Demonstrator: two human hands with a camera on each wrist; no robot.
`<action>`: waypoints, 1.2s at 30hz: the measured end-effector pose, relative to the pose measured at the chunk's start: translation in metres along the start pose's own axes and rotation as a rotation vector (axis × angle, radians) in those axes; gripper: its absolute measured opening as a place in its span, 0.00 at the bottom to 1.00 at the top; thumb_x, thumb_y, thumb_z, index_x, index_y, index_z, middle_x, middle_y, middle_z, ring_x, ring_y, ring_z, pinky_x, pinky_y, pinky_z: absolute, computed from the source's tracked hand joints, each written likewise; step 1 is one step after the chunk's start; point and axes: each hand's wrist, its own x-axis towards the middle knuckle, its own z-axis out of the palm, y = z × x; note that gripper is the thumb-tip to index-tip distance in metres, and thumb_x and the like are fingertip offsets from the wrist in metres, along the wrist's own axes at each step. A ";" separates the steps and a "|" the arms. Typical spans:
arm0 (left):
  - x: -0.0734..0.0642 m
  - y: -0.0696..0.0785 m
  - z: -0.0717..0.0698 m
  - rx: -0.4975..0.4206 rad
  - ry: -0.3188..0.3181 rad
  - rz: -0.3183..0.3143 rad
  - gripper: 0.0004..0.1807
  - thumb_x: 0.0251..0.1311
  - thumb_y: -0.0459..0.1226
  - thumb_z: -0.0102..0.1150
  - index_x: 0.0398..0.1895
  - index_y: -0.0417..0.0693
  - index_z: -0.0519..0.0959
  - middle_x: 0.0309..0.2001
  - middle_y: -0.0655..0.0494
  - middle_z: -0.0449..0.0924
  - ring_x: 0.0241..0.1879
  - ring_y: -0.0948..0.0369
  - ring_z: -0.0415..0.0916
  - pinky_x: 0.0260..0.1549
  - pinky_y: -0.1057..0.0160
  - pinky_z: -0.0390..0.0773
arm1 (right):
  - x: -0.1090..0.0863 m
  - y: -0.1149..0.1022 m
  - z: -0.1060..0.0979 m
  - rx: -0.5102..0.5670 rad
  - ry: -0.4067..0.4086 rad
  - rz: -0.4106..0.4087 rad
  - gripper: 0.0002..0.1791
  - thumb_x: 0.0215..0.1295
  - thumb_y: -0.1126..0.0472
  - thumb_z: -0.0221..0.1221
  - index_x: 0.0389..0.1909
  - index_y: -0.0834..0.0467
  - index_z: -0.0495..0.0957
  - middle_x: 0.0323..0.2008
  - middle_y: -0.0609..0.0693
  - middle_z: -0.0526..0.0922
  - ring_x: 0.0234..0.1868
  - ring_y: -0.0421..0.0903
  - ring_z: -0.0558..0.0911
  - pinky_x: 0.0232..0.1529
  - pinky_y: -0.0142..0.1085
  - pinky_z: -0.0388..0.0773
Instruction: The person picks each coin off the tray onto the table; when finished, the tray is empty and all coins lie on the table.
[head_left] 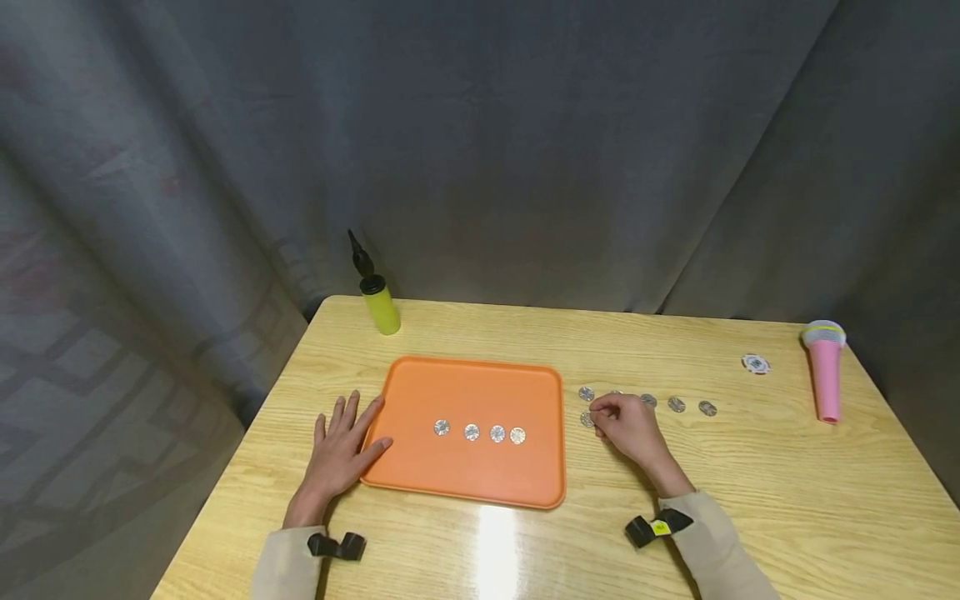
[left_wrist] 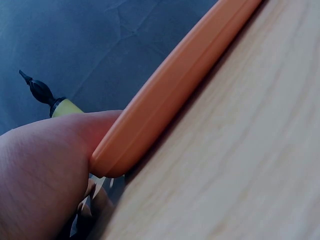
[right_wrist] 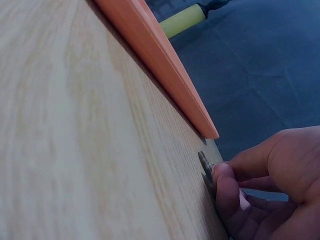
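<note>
My left hand point(head_left: 337, 450) lies with spread, straight fingers on the left rim of an orange tray point(head_left: 465, 475); the left wrist view shows its thumb against the tray's side point(left_wrist: 165, 95). Several silver coins lie in a row across the tray, one of them the leftmost coin point(head_left: 442, 427). Just right of the tray, my right hand point(head_left: 630, 429) pinches a silver coin point(head_left: 587, 419) between thumb and fingers. In the right wrist view this coin point(right_wrist: 204, 161) is tilted, its edge by the wood. Beyond the hand sits a row of several more coins point(head_left: 677, 404), one partly hidden.
A green hand pump point(head_left: 382, 310) with a black top stands at the table's back left. To the right are a white patterned poker chip point(head_left: 756, 364) and a pink toy microphone point(head_left: 826, 375). A grey curtain point(head_left: 487, 167) hangs behind the wooden table point(head_left: 787, 517).
</note>
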 end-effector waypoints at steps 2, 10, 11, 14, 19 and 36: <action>0.000 0.001 0.000 -0.003 -0.002 0.000 0.39 0.67 0.55 0.57 0.78 0.56 0.59 0.80 0.34 0.46 0.79 0.32 0.39 0.69 0.26 0.36 | 0.000 0.001 0.000 -0.006 0.003 0.000 0.06 0.63 0.72 0.60 0.38 0.69 0.84 0.24 0.55 0.84 0.19 0.38 0.79 0.21 0.28 0.76; 0.001 0.002 -0.001 -0.007 -0.006 -0.004 0.39 0.67 0.54 0.56 0.79 0.56 0.59 0.80 0.34 0.46 0.79 0.32 0.38 0.69 0.25 0.35 | 0.000 0.000 -0.001 -0.010 0.001 0.010 0.06 0.63 0.72 0.60 0.38 0.68 0.84 0.25 0.55 0.84 0.20 0.38 0.80 0.22 0.28 0.76; 0.001 0.002 -0.001 -0.007 -0.006 -0.004 0.39 0.67 0.54 0.56 0.79 0.56 0.59 0.80 0.34 0.46 0.79 0.32 0.38 0.69 0.25 0.35 | 0.000 0.000 -0.001 -0.009 -0.001 0.007 0.06 0.63 0.72 0.60 0.38 0.68 0.84 0.25 0.55 0.84 0.21 0.38 0.80 0.22 0.28 0.76; 0.001 0.002 -0.001 -0.002 -0.008 -0.007 0.39 0.67 0.55 0.56 0.79 0.56 0.59 0.80 0.34 0.46 0.79 0.32 0.38 0.69 0.25 0.35 | -0.001 -0.003 -0.003 -0.004 -0.006 -0.006 0.06 0.63 0.72 0.60 0.38 0.68 0.84 0.24 0.55 0.84 0.20 0.39 0.79 0.22 0.28 0.75; 0.000 0.002 -0.002 0.004 -0.015 -0.008 0.39 0.67 0.55 0.56 0.79 0.57 0.58 0.80 0.35 0.45 0.79 0.32 0.38 0.69 0.25 0.36 | -0.002 -0.010 -0.008 0.002 0.001 -0.044 0.05 0.64 0.71 0.60 0.37 0.67 0.84 0.23 0.55 0.84 0.19 0.39 0.79 0.21 0.29 0.75; 0.000 0.001 -0.002 0.005 -0.019 -0.013 0.40 0.67 0.55 0.56 0.79 0.56 0.58 0.80 0.34 0.45 0.79 0.32 0.38 0.69 0.26 0.36 | -0.005 -0.032 -0.006 0.015 -0.007 -0.053 0.09 0.63 0.69 0.62 0.42 0.68 0.85 0.29 0.56 0.86 0.21 0.36 0.77 0.22 0.28 0.74</action>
